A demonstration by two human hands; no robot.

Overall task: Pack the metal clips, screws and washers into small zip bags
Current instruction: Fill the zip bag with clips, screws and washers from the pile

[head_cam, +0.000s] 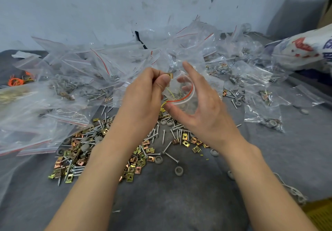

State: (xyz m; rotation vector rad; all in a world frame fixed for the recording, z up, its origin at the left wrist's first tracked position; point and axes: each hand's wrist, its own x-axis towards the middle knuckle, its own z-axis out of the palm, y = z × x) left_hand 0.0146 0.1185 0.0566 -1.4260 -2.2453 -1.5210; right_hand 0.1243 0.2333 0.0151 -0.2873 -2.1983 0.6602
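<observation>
Presently, metal clip (170, 75) held beside small zip bag (179, 94).
The clip is pinched in the grip of the left hand (143, 96); beside it, the bag is clasped in that of the right hand (206, 112).

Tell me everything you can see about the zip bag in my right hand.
The small zip bag is clear thin plastic with a red line and white zip strip at its mouth. The right hand holds it in the air, mouth bowed open, thumb on the near rim, fingers showing through the far side. Thin yellow strands show through it. The left hand pinches a brass-coloured clip beside the mouth.
</observation>
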